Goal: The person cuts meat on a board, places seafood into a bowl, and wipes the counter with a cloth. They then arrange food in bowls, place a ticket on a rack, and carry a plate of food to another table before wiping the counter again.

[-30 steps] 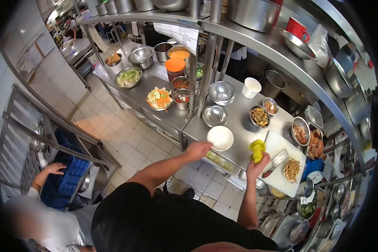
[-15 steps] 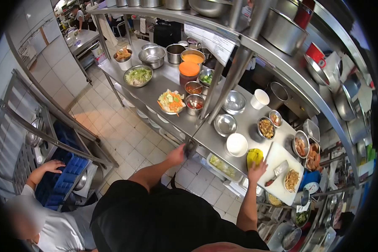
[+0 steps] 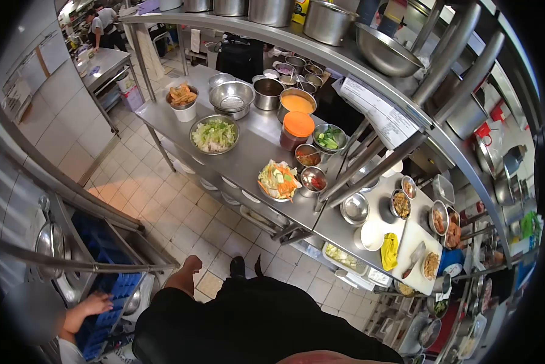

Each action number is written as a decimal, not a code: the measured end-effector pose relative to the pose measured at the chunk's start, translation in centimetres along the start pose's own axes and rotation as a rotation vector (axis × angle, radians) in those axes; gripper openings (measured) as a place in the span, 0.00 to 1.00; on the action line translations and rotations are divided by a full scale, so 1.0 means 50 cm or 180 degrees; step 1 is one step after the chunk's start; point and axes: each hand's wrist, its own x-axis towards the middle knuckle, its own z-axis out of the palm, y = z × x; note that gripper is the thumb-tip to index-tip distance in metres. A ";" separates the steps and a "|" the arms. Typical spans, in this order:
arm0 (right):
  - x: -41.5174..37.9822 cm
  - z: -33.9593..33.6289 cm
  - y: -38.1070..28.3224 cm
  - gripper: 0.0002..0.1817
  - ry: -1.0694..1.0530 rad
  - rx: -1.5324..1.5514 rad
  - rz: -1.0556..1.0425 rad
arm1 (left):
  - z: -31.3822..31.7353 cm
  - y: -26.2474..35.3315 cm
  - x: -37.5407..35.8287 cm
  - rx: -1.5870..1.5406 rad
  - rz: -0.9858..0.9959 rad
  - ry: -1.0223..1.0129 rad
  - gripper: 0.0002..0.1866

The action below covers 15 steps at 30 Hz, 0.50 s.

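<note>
My left hand (image 3: 192, 264) hangs low over the tiled floor, left of my dark clothing. It is small in view and seen from its back, so its fingers are mostly hidden; nothing shows in it. My right hand is out of view. To the right of my left hand, on the steel counter (image 3: 236, 176), stand a bowl of shredded lettuce (image 3: 214, 134) and a plate of sliced vegetables (image 3: 278, 182). A yellow cloth (image 3: 389, 252) lies beside a white cutting board (image 3: 413, 233) with a cleaver (image 3: 415, 255) on it, untouched.
Another person's hand (image 3: 98, 303) rests by blue crates (image 3: 112, 309) at lower left. A rack rail (image 3: 103, 267) crosses there. An orange-lidded container (image 3: 298, 125), metal bowls (image 3: 232, 98) and pots stand on the counter. An upper steel shelf (image 3: 236, 21) curves overhead.
My right hand has left the yellow cloth and gone out of view. My left hand has moved off the counter edge, down and left. The view has shifted left along the counter.
</note>
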 end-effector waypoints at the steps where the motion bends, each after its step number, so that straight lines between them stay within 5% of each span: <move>1: -0.007 0.011 -0.016 0.17 -0.0106 0.0091 -0.0053 | -0.038 0.016 -0.018 0.0516 0.0416 0.0018 0.08; 4: 0.009 0.014 -0.046 0.13 -0.0265 0.0623 -0.0082 | -0.116 0.065 0.019 0.2072 0.1445 0.0161 0.10; 6: 0.053 0.007 -0.050 0.11 -0.0349 0.1273 -0.0222 | -0.127 0.078 0.088 0.1489 0.2180 0.0991 0.04; 8: 0.151 0.011 0.016 0.09 -0.0282 0.2085 -0.0735 | -0.170 0.118 0.100 0.1502 0.2369 0.0988 0.06; 9: 0.080 -0.038 -0.143 0.09 0.0143 0.1427 0.0278 | -0.194 0.165 0.119 0.1526 0.2516 0.1012 0.07; 10: 0.098 -0.059 -0.149 0.07 0.0181 0.1047 -0.0206 | -0.194 0.184 0.155 0.0918 0.2746 0.1118 0.07; 11: 0.178 -0.071 -0.100 0.06 0.0274 -0.0818 -0.1621 | -0.184 0.177 0.205 0.0280 0.2917 0.1195 0.08; 12: 0.148 -0.112 -0.167 0.09 0.0487 -0.2188 -0.1834 | -0.209 0.223 0.143 -0.0751 0.1951 0.0564 0.09; 13: 0.122 -0.118 -0.216 0.08 0.0887 -0.0966 -0.1206 | -0.247 0.281 0.048 -0.1836 0.0890 0.0273 0.11; 15: 0.107 -0.117 -0.265 0.08 0.1243 0.0535 -0.0564 | -0.246 0.290 0.054 -0.1561 0.1055 0.0214 0.10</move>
